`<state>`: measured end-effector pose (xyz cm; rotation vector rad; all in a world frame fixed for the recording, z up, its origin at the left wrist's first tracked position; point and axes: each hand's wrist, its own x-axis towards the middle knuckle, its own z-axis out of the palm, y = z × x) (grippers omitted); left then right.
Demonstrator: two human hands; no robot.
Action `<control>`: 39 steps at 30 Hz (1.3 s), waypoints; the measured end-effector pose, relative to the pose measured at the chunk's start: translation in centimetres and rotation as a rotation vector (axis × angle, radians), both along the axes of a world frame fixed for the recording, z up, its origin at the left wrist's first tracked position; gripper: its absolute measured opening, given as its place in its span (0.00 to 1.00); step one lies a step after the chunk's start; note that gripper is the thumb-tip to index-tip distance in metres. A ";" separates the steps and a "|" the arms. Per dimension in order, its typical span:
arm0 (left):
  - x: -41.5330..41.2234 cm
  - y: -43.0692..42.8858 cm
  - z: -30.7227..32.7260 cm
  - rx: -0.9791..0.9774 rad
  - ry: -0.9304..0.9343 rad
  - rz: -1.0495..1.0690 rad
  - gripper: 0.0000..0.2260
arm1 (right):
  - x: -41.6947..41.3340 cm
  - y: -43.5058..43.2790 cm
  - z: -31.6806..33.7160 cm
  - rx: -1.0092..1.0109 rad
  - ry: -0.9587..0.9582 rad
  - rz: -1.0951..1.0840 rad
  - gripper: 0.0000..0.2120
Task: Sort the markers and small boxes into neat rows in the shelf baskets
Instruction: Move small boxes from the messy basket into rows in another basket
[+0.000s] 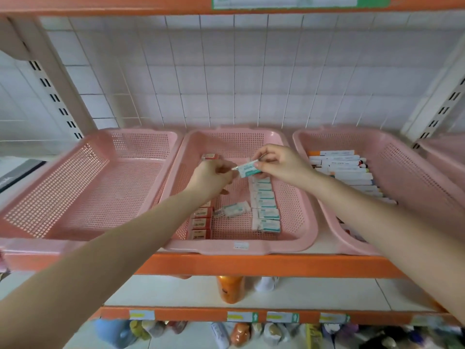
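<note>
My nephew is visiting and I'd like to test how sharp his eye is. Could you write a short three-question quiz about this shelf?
1. True or false: the white markers lie in the right pink plastic mesh basket.
2. What does the right hand hold over the middle pink plastic mesh basket?
A) a small white-and-teal cardboard box
B) an orange bottle
C) a marker
3. Fill the gap: the row of small red cardboard boxes runs along the middle basket's ____ side.

Key: 1 true; 2 A; 3 left.
</note>
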<state>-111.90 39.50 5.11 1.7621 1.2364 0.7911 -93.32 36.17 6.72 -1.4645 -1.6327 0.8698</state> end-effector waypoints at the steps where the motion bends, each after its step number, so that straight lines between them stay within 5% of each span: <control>1: 0.0 0.0 0.1 -0.011 -0.043 0.009 0.07 | 0.0 0.0 -0.1 0.001 0.005 -0.005 0.04; 13: -0.6 -0.5 0.6 0.054 -0.217 -0.020 0.05 | 0.7 0.2 -0.7 0.062 0.230 0.043 0.07; 18: -0.9 -0.8 0.4 0.165 -0.107 -0.049 0.10 | 1.0 0.2 -0.6 0.074 0.273 0.039 0.11; 29: -0.7 -1.2 0.4 0.365 0.085 -0.024 0.18 | 0.8 -0.4 -0.2 0.085 0.059 0.104 0.15; 39: -0.6 -1.1 -0.4 0.567 0.188 -0.084 0.13 | -0.3 -0.6 -0.8 0.122 -0.243 0.052 0.15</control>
